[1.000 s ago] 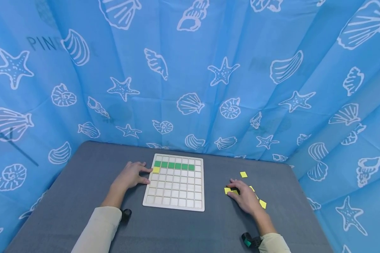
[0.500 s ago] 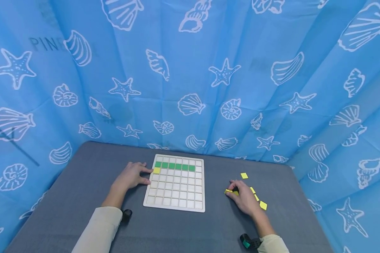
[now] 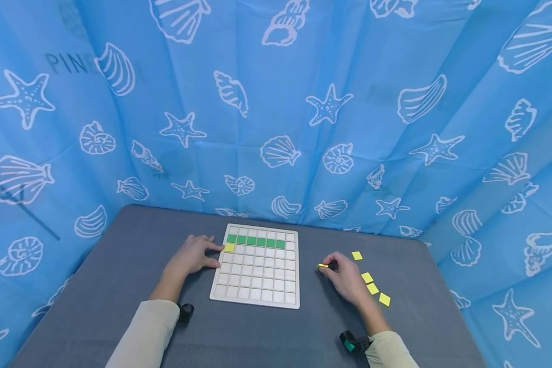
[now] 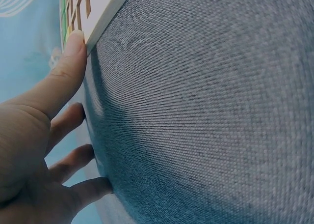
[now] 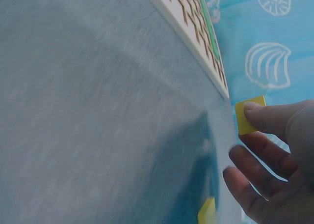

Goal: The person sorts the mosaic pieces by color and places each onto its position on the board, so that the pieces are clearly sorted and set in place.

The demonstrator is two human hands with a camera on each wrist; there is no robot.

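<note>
A white gridded board (image 3: 256, 271) lies on the grey table, with a row of green square tiles (image 3: 261, 242) in its second row and one yellow tile (image 3: 229, 248) at the left end of the row below. At the board's left edge, my left hand (image 3: 192, 255) touches the rim with thumb and a fingertip, fingers extended. In the left wrist view its thumb (image 4: 73, 44) rests on the board's corner. Right of the board, my right hand (image 3: 348, 281) pinches a yellow square tile (image 5: 243, 122) between thumb and fingers, above the cloth.
Several loose yellow tiles lie right of my right hand, the farthest (image 3: 357, 255) toward the curtain and the nearest (image 3: 384, 299) by the forearm. A blue shell-patterned curtain (image 3: 276, 179) stands behind the grey cloth-covered table (image 3: 257, 337). Black straps are on both wrists.
My right hand has picked up a yellow tile from the table and moved slightly left and away from me, uncovering other loose tiles. The left hand stays at the board's edge.
</note>
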